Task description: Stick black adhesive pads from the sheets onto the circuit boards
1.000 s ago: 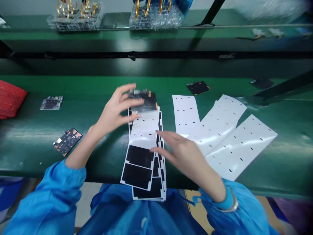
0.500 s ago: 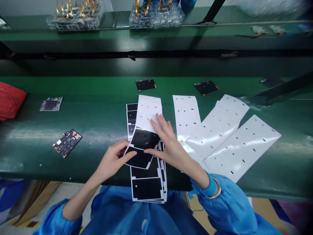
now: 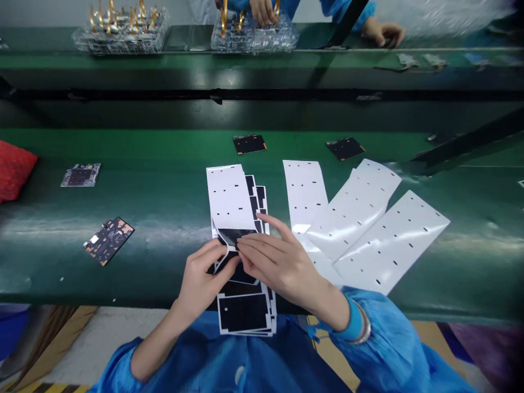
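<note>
A stack of white backing sheets carrying black rectangular stickers [image 3: 244,312] lies at the near edge of the green conveyor belt [image 3: 155,207]. Its top sheet [image 3: 229,196] is bare white at the far end. My left hand [image 3: 204,278] and my right hand [image 3: 278,262] meet over the middle of the stack. Both pinch the lifted, curling edge of one black sticker [image 3: 230,236] where it comes away from the sheet.
Several bare white backing sheets [image 3: 368,229] fan out to the right. Circuit boards lie on the belt at near left [image 3: 108,240], far left [image 3: 81,174], centre [image 3: 249,143] and right [image 3: 345,148]. A red cloth [image 3: 14,169] sits far left. Another person's hands [image 3: 262,11] work at clear trays across the line.
My left hand set a board down on the belt beyond the stack, then came back to it. Both hands now pinch a black sticker's edge, which has lifted and curled.
</note>
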`<state>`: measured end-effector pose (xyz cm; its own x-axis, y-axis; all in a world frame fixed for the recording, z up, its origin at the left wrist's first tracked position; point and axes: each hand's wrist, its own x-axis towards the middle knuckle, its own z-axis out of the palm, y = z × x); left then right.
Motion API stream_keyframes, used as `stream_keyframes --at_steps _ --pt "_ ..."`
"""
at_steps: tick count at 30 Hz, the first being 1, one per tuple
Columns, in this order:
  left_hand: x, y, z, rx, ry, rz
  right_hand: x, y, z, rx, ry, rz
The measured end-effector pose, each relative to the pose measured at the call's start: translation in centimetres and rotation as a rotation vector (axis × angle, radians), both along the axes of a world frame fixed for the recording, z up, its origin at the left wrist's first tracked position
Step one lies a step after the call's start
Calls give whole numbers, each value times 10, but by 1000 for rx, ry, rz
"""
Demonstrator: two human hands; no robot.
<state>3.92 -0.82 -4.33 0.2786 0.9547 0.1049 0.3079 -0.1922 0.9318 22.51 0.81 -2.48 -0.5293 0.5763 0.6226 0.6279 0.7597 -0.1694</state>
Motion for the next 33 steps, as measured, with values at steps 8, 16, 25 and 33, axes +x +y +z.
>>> stream_keyframes --at_steps 8,16,25,33 --pt "1 -7 -3 -236 -105 155 13 3 1 -246 341 -137" --pt "0 -17 -9 -328 -160 221 4 -7 -6 -195 185 -20" --pt "1 -22 -15 -184 -60 194 8 -3 -2 -232 247 -71" --pt "1 -26 -33 217 546 305 12 -8 4 -456 603 -122"
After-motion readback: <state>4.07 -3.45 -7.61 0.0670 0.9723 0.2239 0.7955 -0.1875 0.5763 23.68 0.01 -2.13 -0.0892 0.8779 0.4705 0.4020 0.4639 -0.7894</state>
